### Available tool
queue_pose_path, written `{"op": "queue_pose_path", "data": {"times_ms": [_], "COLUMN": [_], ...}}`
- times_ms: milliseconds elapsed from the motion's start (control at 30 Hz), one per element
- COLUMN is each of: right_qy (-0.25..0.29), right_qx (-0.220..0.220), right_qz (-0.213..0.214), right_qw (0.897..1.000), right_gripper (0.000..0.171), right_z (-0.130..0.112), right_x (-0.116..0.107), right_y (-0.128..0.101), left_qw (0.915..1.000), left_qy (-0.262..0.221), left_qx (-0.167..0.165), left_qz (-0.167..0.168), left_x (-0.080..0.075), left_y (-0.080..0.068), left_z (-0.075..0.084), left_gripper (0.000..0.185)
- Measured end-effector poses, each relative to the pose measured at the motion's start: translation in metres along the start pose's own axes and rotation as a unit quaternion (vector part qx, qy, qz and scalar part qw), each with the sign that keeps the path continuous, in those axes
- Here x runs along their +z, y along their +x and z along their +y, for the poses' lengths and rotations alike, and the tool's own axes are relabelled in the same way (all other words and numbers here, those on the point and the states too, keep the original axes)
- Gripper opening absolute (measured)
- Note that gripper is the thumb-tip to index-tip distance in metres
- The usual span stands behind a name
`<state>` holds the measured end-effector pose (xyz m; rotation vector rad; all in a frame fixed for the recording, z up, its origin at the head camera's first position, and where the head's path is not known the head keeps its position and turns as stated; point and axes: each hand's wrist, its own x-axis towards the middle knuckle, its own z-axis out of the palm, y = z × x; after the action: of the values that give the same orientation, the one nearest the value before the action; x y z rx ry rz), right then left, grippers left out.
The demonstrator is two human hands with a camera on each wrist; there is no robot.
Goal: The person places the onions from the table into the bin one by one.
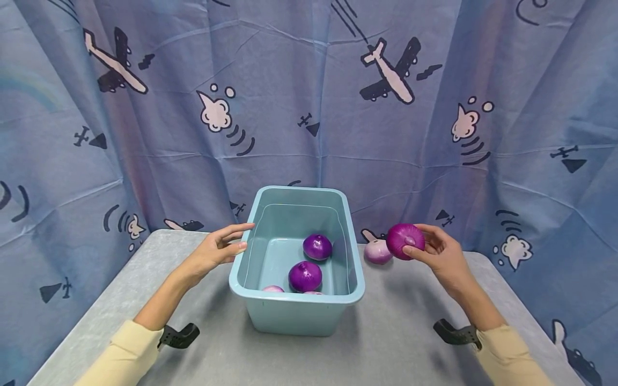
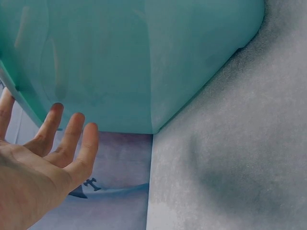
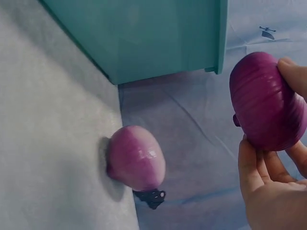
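My right hand [image 1: 441, 257] holds a dark purple onion [image 1: 405, 241] above the table, to the right of the bin; in the right wrist view the thumb and fingers grip the onion [image 3: 266, 100] from opposite sides. A paler pink-purple onion [image 1: 378, 252] lies on the table just beyond it. My left hand [image 1: 214, 249] is at the left rim of the light blue plastic bin [image 1: 299, 316], its fingers extended and loosely spread. Inside the bin sit two dark purple onions [image 1: 305, 276]. Parts of two paler ones [image 1: 273, 288] show behind the near rim, which hides the rest.
The grey table [image 1: 386, 332] carries the bin near its middle. A blue curtain [image 1: 285, 145] printed with airplanes hangs close behind the table and along both sides. Each wrist wears a black band [image 1: 179, 336].
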<state>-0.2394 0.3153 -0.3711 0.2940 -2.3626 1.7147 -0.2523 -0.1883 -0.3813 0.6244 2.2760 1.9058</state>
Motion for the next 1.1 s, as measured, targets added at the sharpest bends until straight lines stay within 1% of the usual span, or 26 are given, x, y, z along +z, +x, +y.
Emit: {"op": "queue_pose_path", "data": {"times_ms": [200, 567, 800, 1100], "right_qy": [0.0, 0.018, 0.051, 0.093], "right_qx": [-0.017, -0.038, -0.048, -0.067], "right_qz": [-0.016, -0.051, -0.076, -0.107], "right_qw": [1.0, 0.998, 0.995, 0.988], "right_gripper": [0.055, 0.054, 0.055, 0.057], "right_z": [-0.01, -0.031, -0.045, -0.053], "right_x": [0.001, 0.012, 0.024, 0.045], "right_y": [0.004, 0.012, 0.018, 0.027], "left_qw": [1.0, 1.0, 1.0, 1.0], "left_qy": [-0.001, -0.003, 0.001, -0.002], "left_qx": [0.0, -0.001, 0.002, 0.0], "left_qz": [0.001, -0.002, -0.003, -0.003], "left_x": [0.0, 0.0, -0.001, -0.001], "left_y": [0.0, 0.001, 0.002, 0.0], "left_z": [0.0, 0.0, 0.0, 0.0], "left_gripper": [0.052, 0.054, 0.054, 0.054]}}
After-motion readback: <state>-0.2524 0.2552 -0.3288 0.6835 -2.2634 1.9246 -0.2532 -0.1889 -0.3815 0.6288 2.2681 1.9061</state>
